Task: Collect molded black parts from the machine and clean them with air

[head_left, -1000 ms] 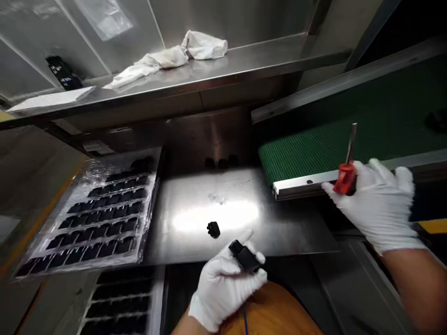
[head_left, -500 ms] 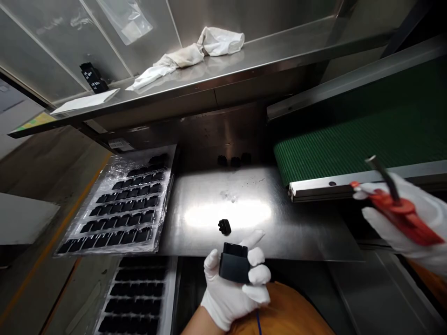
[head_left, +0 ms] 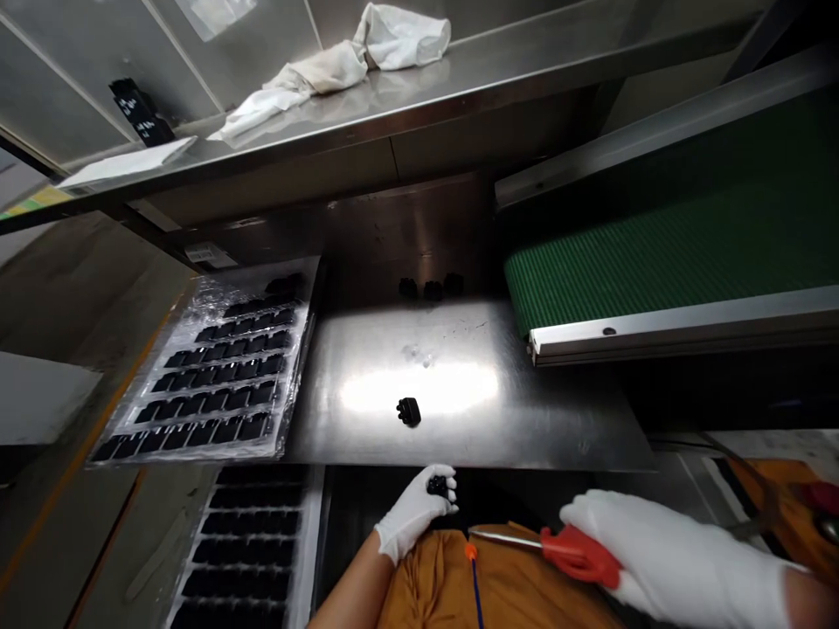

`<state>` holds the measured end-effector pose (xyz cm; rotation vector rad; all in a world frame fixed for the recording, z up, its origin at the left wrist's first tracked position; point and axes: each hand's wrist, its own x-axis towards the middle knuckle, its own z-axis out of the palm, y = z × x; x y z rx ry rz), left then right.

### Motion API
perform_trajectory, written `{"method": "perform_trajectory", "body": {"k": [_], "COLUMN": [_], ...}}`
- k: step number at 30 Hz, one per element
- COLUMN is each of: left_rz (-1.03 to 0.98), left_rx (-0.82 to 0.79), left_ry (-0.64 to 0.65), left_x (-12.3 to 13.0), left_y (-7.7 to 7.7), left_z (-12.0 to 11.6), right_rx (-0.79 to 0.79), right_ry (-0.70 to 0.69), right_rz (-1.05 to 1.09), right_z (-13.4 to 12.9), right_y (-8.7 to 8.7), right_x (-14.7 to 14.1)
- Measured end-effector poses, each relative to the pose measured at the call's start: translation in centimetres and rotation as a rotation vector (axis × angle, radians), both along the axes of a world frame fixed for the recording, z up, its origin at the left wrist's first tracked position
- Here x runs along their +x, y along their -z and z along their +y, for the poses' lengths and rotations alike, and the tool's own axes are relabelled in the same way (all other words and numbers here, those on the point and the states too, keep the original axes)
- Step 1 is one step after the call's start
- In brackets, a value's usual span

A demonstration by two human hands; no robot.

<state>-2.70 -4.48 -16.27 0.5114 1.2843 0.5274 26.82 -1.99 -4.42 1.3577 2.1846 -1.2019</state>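
My left hand (head_left: 419,507), in a white glove, is closed round a small black plastic housing (head_left: 437,486) just below the worktable's front edge. Its knobbed end shows between the fingers; the rest is covered. Low on the right, my gloved right hand (head_left: 629,542) grips a red air blow gun (head_left: 580,555). The gun's thin metal tube points left, towards my left hand, with a gap between them. A similar black housing (head_left: 409,411) lies on the steel worktable (head_left: 524,428) ahead of my left hand.
Several black parts sit in rows in a clear tray (head_left: 288,419) at left, above another filled tray (head_left: 308,542). Small black pieces (head_left: 433,290) lie farther back. A green conveyor belt (head_left: 622,279) rises at right. Cloths (head_left: 399,39) rest on the shelf. An orange earplug (head_left: 471,552) hangs on a blue cord.
My right hand has swung left and down with the blow gun, its tube now pointing at my left hand. The left hand has turned the housing so its knobbed end shows. The view has shifted slightly.
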Motion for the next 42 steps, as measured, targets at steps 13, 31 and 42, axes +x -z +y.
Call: {"method": "perform_trajectory", "body": {"k": [13, 31, 42], "left_rz": [0.158, 0.023, -0.065], "left_rx": [0.065, -0.327, -0.412], "left_ry": [0.191, -0.549, -0.794], "left_x": [2.5, 3.8, 3.9], "left_y": [12.0, 10.7, 12.2], "left_z": [-6.6, -6.4, -4.8], "right_rx": [-0.037, 0.034, -0.009], "right_ry": [-0.197, -0.253, -0.276], "right_rz": [-0.182, -0.155, -0.216], "right_z": [-0.5, -2.1, -1.7], "right_y": [7.1, 8.8, 7.9], "right_x": [0.2, -0.2, -3.1]}}
